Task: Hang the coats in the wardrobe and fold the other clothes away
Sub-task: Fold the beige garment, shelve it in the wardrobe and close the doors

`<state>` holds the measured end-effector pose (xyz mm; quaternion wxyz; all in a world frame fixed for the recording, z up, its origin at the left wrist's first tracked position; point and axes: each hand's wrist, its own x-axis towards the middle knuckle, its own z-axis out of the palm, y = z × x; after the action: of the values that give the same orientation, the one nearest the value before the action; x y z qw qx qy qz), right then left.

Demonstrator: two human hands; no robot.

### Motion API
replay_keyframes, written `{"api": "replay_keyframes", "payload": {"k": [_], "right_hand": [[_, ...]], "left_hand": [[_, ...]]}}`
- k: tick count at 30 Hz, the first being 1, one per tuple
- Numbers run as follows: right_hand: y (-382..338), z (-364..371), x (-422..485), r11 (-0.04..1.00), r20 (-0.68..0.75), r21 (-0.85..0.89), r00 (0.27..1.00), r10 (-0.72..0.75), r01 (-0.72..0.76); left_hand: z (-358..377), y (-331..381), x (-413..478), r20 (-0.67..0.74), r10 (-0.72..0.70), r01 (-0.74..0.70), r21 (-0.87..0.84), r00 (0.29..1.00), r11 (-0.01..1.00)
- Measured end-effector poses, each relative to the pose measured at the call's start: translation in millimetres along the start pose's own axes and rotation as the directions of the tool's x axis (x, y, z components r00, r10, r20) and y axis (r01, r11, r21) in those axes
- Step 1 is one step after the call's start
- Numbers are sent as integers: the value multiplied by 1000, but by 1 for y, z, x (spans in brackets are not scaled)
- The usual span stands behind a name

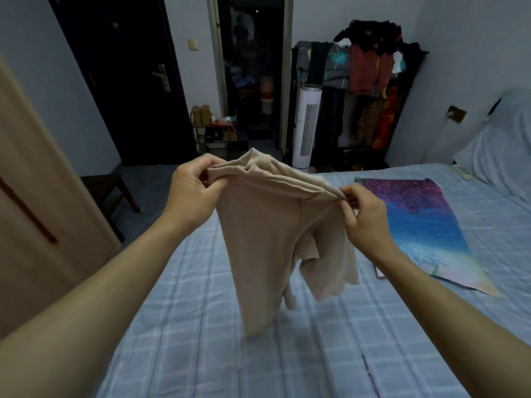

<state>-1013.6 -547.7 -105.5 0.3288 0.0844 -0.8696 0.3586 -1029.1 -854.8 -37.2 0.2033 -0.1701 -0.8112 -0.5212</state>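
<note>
Head view looks down on the bed (pixel 201 354) with its blue checked sheet. Over it a beige garment (pixel 264 248) hangs in the air, legs dangling. A crowded clothes rack (pixel 365 81) stands by the far wall, and a bright patterned cloth (pixel 425 225) lies flat on the bed. The left hand (pixel 192 191) and right hand (pixel 365 222) each pinch the garment's top edge, fingers curled into the fabric.

The garment (pixel 267 239) hangs over the bed (pixel 201 340); a cloth (pixel 416 225) lies on the bed to its right; a rack (pixel 365 81) stands behind.
</note>
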Motion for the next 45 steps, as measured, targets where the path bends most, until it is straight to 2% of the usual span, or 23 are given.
{"api": "replay_keyframes", "payload": {"k": [4, 10, 20, 25, 31, 36, 42, 45], "right_hand": [[-5, -11, -4, 999, 3, 6, 999, -40, 40], [-20, -24, -72, 998, 97, 10, 993, -65, 64], [-9, -17, -327, 1000, 358, -10, 934, 12, -9], [-6, -18, -446, 1000, 554, 16, 832, -5, -5], [1, -22, -541, 1000, 626, 18, 779, -25, 18], [9, -28, -606, 999, 649, -20, 761, -8, 27], [19, -30, -671, 993, 680, -105, 732, 35, 50], [22, -25, -699, 989, 689, -147, 719, 85, 23]], "left_hand": [[-6, 6, -14, 14, 26, -25, -39, 1000, 999], [-18, 6, -95, 60, -31, 29, 40, 998, 999], [-15, -45, -346, 250, -218, 192, 124, 943, 974], [-18, -57, -471, 296, -283, 255, 129, 912, 958], [-16, -71, -594, 386, -282, 170, 299, 878, 939], [-1, -77, -668, 485, -298, 82, 418, 822, 905], [19, -90, -730, 584, -246, -29, 421, 773, 907], [27, -107, -758, 604, -299, -33, 475, 739, 879]]}}
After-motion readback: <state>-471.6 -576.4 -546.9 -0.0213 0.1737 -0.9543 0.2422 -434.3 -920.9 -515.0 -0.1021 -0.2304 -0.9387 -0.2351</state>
